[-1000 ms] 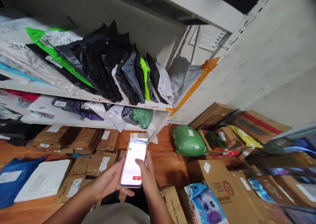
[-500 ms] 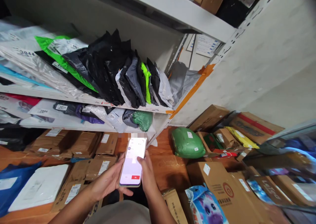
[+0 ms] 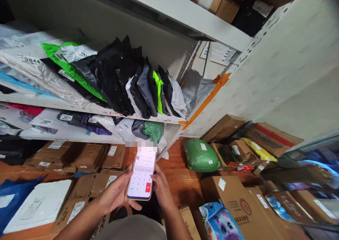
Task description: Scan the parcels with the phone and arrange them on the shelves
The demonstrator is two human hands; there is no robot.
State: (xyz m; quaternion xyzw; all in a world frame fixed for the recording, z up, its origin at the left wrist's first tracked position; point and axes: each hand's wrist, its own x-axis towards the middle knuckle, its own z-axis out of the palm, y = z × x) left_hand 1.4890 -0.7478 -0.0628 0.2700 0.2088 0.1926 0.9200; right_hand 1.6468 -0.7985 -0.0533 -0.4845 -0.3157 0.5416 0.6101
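A smartphone [image 3: 140,178] is held upright in front of me, its lit screen showing a number keypad with a red button at lower right. My left hand [image 3: 116,192] is wrapped round the phone's left side and lower back. On the other side, my right hand [image 3: 161,187] grips the right edge, its thumb bent over the screen's right margin. Fingers behind the phone are mostly hidden. Beyond the phone's top edge, a white shelf [image 3: 111,112] carries black, grey, white and green plastic mailer bags [image 3: 116,74], some with number labels.
Cardboard boxes [image 3: 57,153] line the floor under the shelf. A green wrapped parcel [image 3: 201,155] lies on the wooden floor right of the shelf post. Nearer me stand a large carton [image 3: 238,204] and a blue cartoon-print bag [image 3: 221,220]. A white parcel [image 3: 39,204] lies at left.
The phone screen has switched from a mostly blank page to a number keypad. My right thumb has moved from mid-screen to the right edge. The view has shifted slightly.
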